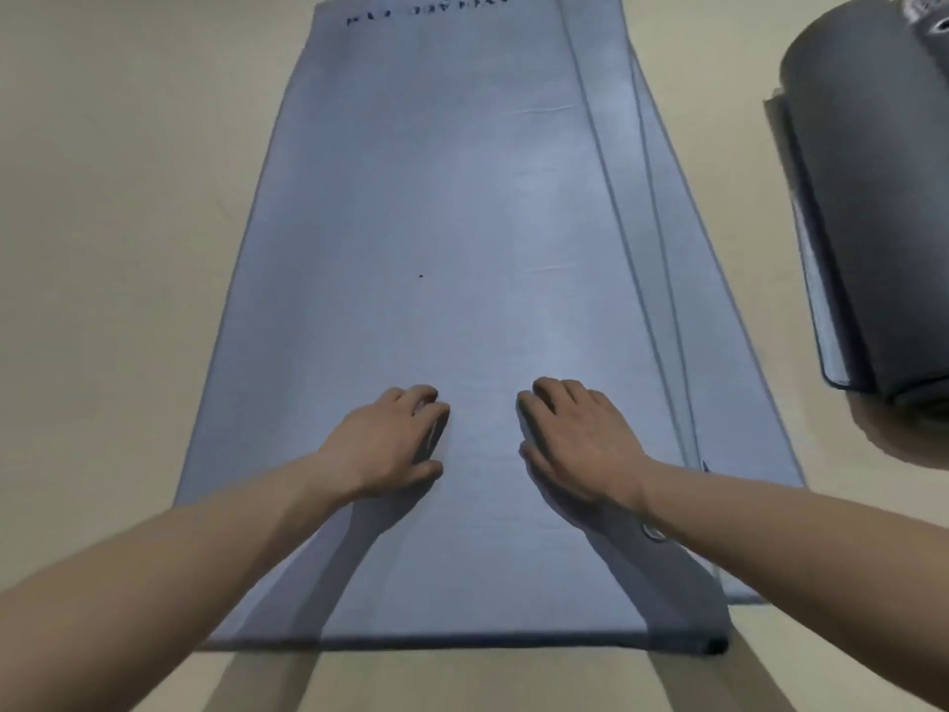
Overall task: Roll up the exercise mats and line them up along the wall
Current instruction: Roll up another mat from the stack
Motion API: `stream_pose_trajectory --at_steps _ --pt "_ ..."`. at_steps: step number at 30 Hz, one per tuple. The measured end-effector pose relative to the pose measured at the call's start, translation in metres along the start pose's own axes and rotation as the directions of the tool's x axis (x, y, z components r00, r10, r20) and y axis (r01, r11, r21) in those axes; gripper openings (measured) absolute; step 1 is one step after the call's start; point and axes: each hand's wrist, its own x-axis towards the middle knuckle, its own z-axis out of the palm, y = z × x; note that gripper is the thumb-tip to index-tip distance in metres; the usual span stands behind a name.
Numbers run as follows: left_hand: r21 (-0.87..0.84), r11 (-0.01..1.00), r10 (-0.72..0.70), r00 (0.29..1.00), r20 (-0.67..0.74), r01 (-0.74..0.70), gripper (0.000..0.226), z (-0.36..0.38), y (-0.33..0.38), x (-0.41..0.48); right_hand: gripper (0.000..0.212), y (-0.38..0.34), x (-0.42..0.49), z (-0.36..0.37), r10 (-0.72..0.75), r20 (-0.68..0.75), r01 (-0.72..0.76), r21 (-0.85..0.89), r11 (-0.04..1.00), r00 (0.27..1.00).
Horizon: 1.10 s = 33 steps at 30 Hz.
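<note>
Lying flat and unrolled on a pale beige floor, a blue-grey mat runs lengthwise away from the camera, its far end carrying dark lettering too blurred to read. It tops a stack of similar mats whose edges fan out in thin steps along its right side and past its near right corner. The left hand and right hand rest palm-down on the top mat's near half, side by side with a gap between them. Both have fingers bent at the knuckles and held close together, fingertips touching the surface, thumbs stretched inward, gripping nothing. The mat's near edge looks thickened, with a dark rounded end at the near right corner — whether this is a first turn of a roll cannot be told. Arm shadows fall across the near part of the mat and onto the floor below it. At the right edge of the view, well apart from the stack, a dark grey rolled mat lies on the floor, a loose flat flap along its left side — its far end is cut off by the frame.
</note>
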Motion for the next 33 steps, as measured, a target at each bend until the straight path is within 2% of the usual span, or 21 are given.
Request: stream_pose_trajectory --at_steps 3,6,9,11,13,16,20,22,24,26,29,31,32,33 --pt "0.033 0.997 0.07 0.997 -0.02 -0.07 0.081 0.037 -0.026 -0.05 0.032 -0.051 -0.037 0.013 -0.152 0.045 0.154 -0.029 0.988 0.987" --pt "0.068 0.992 0.111 0.993 -0.032 -0.109 0.098 0.072 -0.039 -0.083 0.056 -0.083 -0.065 0.026 -0.274 0.147 0.287 -0.083 0.954 0.951" --pt "0.059 0.988 0.144 0.989 -0.021 -0.142 0.11 0.09 -0.04 -0.108 0.088 -0.092 -0.079 0.034 -0.299 0.262 0.339 -0.123 0.933 0.918" --pt "0.116 0.977 0.174 0.983 0.051 -0.179 0.122 0.094 -0.042 -0.12 0.092 -0.096 -0.078 0.029 -0.296 0.316 0.355 -0.147 0.923 0.901" --pt "0.163 0.964 0.192 0.973 0.125 -0.211 0.126 0.095 -0.044 -0.127 0.086 -0.099 -0.075 0.023 -0.312 0.324 0.38 -0.169 0.91 0.893" --pt "0.121 0.959 0.248 0.967 0.062 -0.254 0.104 0.09 -0.047 -0.136 0.079 -0.098 -0.073 0.017 -0.352 0.326 0.425 -0.187 0.886 0.877" --pt "0.013 0.952 0.304 0.95 0.066 -0.306 0.075 0.066 -0.059 -0.141 0.075 -0.085 -0.06 -0.007 -0.397 0.426 0.465 -0.064 0.883 0.813" --pt "-0.036 0.958 0.285 0.953 0.1 -0.283 0.068 0.047 -0.067 -0.143 0.07 -0.079 -0.05 -0.029 -0.367 0.482 0.396 0.045 0.917 0.795" --pt "-0.131 0.975 0.188 0.981 0.039 -0.182 0.054 0.019 -0.076 -0.139 0.061 -0.075 -0.041 -0.054 -0.303 0.496 0.267 0.143 0.953 0.814" --pt "-0.123 0.988 0.079 0.994 -0.075 -0.088 0.042 -0.013 -0.077 -0.125 0.05 -0.072 -0.032 -0.073 -0.23 0.426 0.235 0.042 0.971 0.875" --pt "0.12 0.987 -0.075 0.968 -0.241 0.107 0.043 -0.042 -0.064 -0.092 0.037 -0.072 -0.014 -0.088 -0.064 0.162 0.108 -0.282 0.953 0.985" --pt "0.168 0.956 -0.181 0.932 -0.312 0.242 0.044 -0.043 -0.055 -0.073 0.021 -0.086 -0.008 -0.083 -0.108 -0.072 0.077 -0.339 0.938 0.992" --pt "0.145 0.948 -0.223 0.918 -0.327 0.282 0.044 -0.04 -0.054 -0.066 0.022 -0.094 -0.011 -0.074 -0.151 -0.136 0.09 -0.374 0.923 0.979" --pt "0.119 0.944 -0.254 0.906 -0.337 0.309 0.043 -0.037 -0.053 -0.061 0.032 -0.102 -0.017 -0.061 -0.181 -0.175 0.101 -0.39 0.915 0.968"
